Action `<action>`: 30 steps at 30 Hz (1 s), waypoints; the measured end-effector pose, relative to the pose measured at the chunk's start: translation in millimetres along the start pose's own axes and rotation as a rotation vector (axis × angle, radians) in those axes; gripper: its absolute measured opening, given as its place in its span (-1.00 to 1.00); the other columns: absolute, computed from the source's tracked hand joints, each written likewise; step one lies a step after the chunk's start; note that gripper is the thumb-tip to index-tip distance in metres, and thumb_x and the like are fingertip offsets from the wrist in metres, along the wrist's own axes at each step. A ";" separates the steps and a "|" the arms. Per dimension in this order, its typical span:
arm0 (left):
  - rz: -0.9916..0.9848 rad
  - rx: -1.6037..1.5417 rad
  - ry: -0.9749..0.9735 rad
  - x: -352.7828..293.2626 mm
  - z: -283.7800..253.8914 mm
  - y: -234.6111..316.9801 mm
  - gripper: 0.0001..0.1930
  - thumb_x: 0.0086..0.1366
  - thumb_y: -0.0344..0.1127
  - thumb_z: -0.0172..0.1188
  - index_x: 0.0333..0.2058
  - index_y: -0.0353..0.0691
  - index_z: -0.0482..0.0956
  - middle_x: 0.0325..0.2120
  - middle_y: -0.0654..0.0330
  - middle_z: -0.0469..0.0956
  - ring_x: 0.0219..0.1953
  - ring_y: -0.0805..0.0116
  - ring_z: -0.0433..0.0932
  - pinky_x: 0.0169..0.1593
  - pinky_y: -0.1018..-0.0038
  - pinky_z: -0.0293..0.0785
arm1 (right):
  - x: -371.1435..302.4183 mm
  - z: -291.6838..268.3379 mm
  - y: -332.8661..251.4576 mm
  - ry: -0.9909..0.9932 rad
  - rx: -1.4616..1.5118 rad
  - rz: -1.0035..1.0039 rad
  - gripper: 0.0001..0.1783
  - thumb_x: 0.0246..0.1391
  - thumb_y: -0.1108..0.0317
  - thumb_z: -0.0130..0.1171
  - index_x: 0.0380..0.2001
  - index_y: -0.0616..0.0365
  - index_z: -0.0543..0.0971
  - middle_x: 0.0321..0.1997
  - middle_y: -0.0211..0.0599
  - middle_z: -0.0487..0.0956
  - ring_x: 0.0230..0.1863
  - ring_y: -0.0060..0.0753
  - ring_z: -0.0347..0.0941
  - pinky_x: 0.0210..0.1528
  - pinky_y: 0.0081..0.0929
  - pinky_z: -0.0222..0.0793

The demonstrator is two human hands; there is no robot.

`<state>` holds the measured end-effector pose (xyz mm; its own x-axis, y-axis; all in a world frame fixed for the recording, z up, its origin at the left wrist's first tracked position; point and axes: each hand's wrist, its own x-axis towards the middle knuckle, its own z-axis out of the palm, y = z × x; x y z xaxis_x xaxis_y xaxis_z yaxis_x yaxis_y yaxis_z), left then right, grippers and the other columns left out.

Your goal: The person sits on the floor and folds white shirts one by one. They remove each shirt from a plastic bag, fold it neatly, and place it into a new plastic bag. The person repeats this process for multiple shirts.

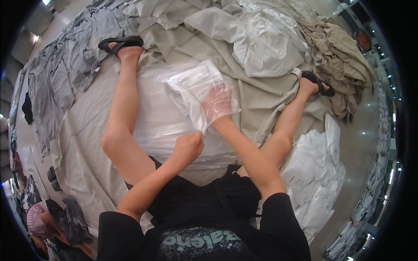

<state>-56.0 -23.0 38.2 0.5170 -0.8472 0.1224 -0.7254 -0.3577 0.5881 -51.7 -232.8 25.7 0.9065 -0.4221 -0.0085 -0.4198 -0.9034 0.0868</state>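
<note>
A clear plastic bag (197,105) with a white folded garment (197,78) in it lies between my legs. My left hand (189,145) is closed, pinching the near corner of the bag's mouth. My right hand (217,102) reaches inside the bag; its fingers show through the film, stretched out and spread flat over the garment. Beneath lies a stack of flat clear plastic bags (154,117). How the garment is folded cannot be made out under the glossy film.
Beige cloth (87,152) covers the floor under my legs. Grey garments (56,82) lie to the left, white ones (265,43) far ahead, tan ones (333,56) at the far right. Packed white bags (311,174) are heaped by my right thigh. Another person (48,222) is at lower left.
</note>
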 end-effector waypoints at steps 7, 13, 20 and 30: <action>-0.026 -0.077 0.072 10.9 -3.4 2.2 -0.88 0.30 -0.41 0.28 -0.34 -0.25 0.50 -0.47 0.02 0.64 -0.42 -0.10 0.66 -0.33 0.03 0.55 | -3.7 2.5 -6.1 0.149 0.326 -0.138 -0.26 0.34 0.03 0.25 0.49 0.10 0.43 0.55 -0.14 0.45 0.69 -0.02 0.13 0.72 0.20 -0.23; -0.065 -0.093 0.042 6.2 -7.4 -4.5 -0.89 0.23 -0.39 0.26 -0.33 -0.26 0.53 -0.47 -0.03 0.65 -0.39 -0.16 0.66 -0.30 -0.04 0.56 | -12.7 1.6 4.6 0.220 0.317 -0.625 -0.48 0.40 0.16 0.13 0.35 0.07 0.57 0.48 -0.02 0.51 0.64 0.05 0.22 0.73 0.14 -0.23; -0.072 0.051 -0.187 2.9 29.2 -10.3 -0.87 0.21 -0.33 0.24 -0.38 -0.26 0.55 -0.55 -0.10 0.63 -0.41 -0.22 0.67 -0.30 -0.09 0.55 | -10.2 85.2 54.7 0.367 0.273 -0.126 -0.02 0.38 -0.31 0.10 0.58 0.20 0.30 0.61 0.26 0.28 0.67 0.29 0.09 0.68 0.20 -0.10; -0.116 0.130 -0.159 -15.8 24.7 -34.2 -0.85 0.16 -0.31 0.28 -0.45 -0.27 0.57 -0.56 -0.12 0.65 -0.44 -0.22 0.69 -0.30 -0.09 0.59 | -102.0 32.5 37.6 0.196 0.246 -0.327 -0.02 0.41 -0.34 0.04 0.58 0.22 0.29 0.69 0.25 0.14 0.73 0.32 -0.06 0.71 0.27 -0.23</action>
<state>-50.5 -7.1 -3.6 0.5297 -0.8450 -0.0737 -0.7230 -0.4952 0.4817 -161.3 -226.1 -2.5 0.9746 -0.1109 0.1944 -0.0868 -0.9879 -0.1284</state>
